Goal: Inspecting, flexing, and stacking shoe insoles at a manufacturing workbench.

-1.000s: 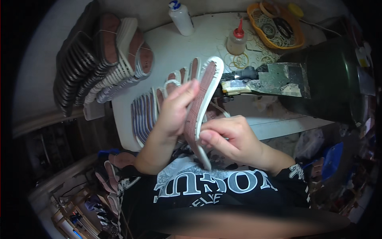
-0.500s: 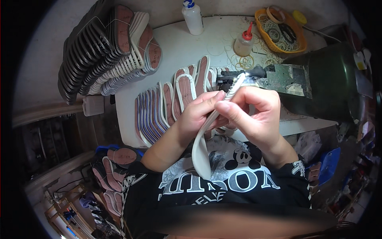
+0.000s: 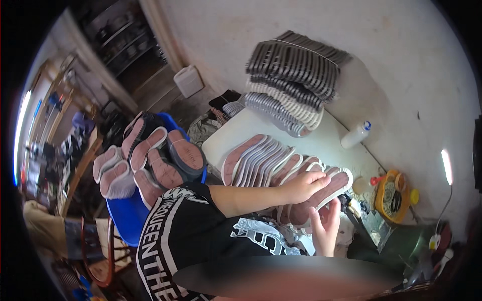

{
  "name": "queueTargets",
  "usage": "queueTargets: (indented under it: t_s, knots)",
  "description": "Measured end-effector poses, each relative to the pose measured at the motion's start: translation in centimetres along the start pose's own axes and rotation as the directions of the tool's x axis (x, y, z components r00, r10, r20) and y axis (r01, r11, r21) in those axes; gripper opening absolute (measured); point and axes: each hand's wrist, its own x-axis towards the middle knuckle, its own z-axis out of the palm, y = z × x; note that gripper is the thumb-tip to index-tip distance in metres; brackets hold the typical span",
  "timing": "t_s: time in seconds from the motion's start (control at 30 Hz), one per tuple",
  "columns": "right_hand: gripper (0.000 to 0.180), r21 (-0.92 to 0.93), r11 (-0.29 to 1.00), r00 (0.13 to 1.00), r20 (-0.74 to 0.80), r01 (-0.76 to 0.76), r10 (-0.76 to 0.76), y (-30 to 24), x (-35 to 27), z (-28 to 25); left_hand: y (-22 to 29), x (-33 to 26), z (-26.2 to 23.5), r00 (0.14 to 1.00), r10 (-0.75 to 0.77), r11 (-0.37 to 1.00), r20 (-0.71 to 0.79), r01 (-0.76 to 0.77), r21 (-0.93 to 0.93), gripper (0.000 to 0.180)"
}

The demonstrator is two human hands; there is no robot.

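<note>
"One sole (image 3: pixel 329 191) in play. Where's it sit against the grip?"

"Between the two hands, over the bench (image 3: pixel 327 145). Pink face up, white rim; far end sticks out past the fingers to the upper right."

"Left hand (image 3: pixel 304 187)?"

"On the sole's left edge, thumb over the pink face. Grip's narrow, holding the sole."

"Right hand (image 3: pixel 327 227)?"

"Comes from below, at the sole's lower edge. Thumb and fingers stand apart there. Can't tell if that grip is pinching or just touching."

"Near end?"

"Runs in among other soles; outline's hard to read."

"Around it?"

"Row (image 3: pixel 253 160) of soles left of the hands, packed close. Stack (image 3: pixel 296 80) behind, black, white and grey. White bottle (image 3: pixel 355 136), blue cap, right of the stack. Orange basket (image 3: pixel 396 216) past the sole's far end, red-tipped bottle (image 3: pixel 362 186) just beside it. Blue tub (image 3: pixel 119 219) under more soles, far left, well apart from both hands."
</note>
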Motion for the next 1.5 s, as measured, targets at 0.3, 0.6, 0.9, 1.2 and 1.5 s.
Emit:
queueTargets:
  t_s: [0.3,0.6,0.9,1.2,1.5]
  knots:
    - [0.037,0.341,0.938,0.983,-0.145,-0.057,0.113,5.6,-3.6,-4.3,-7.2,-2.8,-4.2,0.976,0.200,0.638,-0.080,-0.068,0.767,0.074]
    - [0.039,0.441,0.895,0.948,-0.255,-0.062,0.192,5.9,-6.6,-4.3,-4.0,-3.0,-2.7,0.981,0.132,0.541,-0.142,0.049,0.840,0.050]
    - [0.030,0.077,0.997,0.970,-0.243,0.028,-0.009,3.5,-5.4,-2.1,-5.7,0.0,-2.9,0.854,0.470,0.492,-0.222,-0.045,0.869,0.033]
    - [0.011,-0.265,0.964,0.991,-0.121,0.029,-0.063,2.6,-3.6,-2.9,-0.8,-1.9,2.3,0.900,0.044,0.769,0.433,0.246,-0.590,0.046]
    - [0.017,-0.421,0.879,0.932,-0.170,0.224,-0.319,-0.6,-0.9,-4.7,1.9,-3.4,4.8,0.948,0.178,0.950,0.265,-0.095,-0.297,0.057]
